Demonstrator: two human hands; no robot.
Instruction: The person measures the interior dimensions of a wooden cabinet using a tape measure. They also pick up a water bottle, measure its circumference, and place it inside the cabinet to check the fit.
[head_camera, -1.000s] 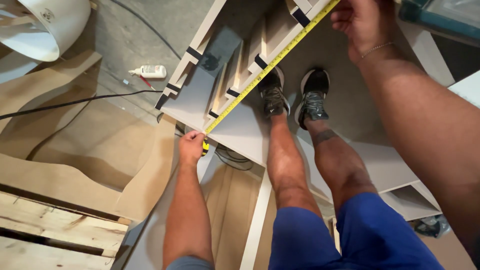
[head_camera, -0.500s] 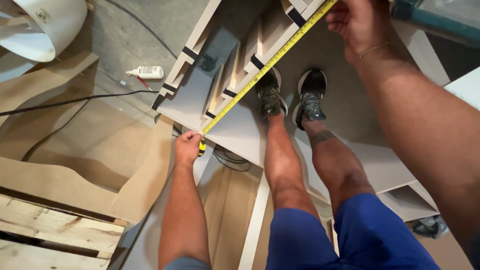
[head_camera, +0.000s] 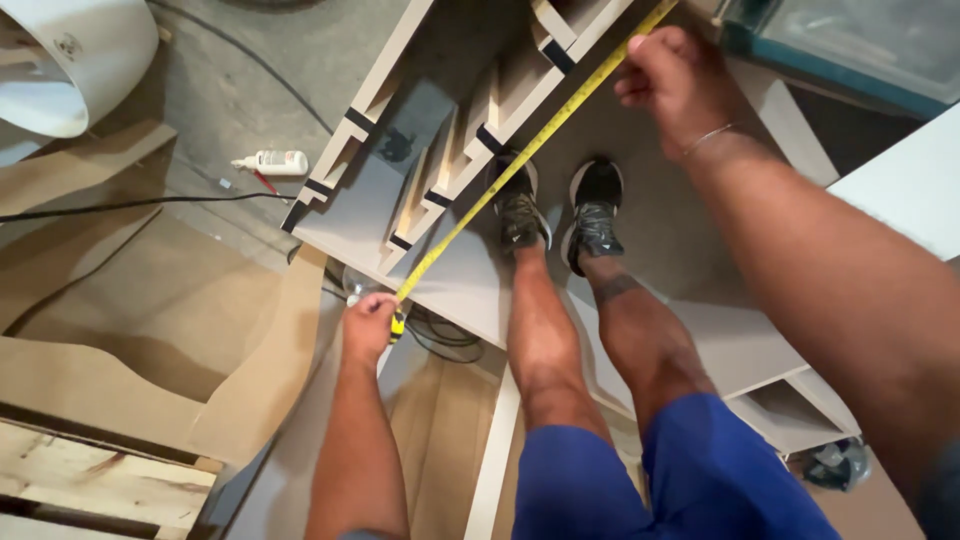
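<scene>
Two hands stretch a yellow tape measure (head_camera: 520, 165) over the grey board (head_camera: 470, 280): left hand (head_camera: 368, 325) fingers grip its case, right hand (head_camera: 675, 85) fingers pinch the far end.

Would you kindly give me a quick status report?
Left hand grips tape measure case. Right hand pinches yellow tape, stretched diagonally over grey panel. Shoes beside tape; nothing across it.

The head camera is looking steeply down from standing height, facing the grey board (head_camera: 470, 285) directly beneath, fairly near.
</scene>
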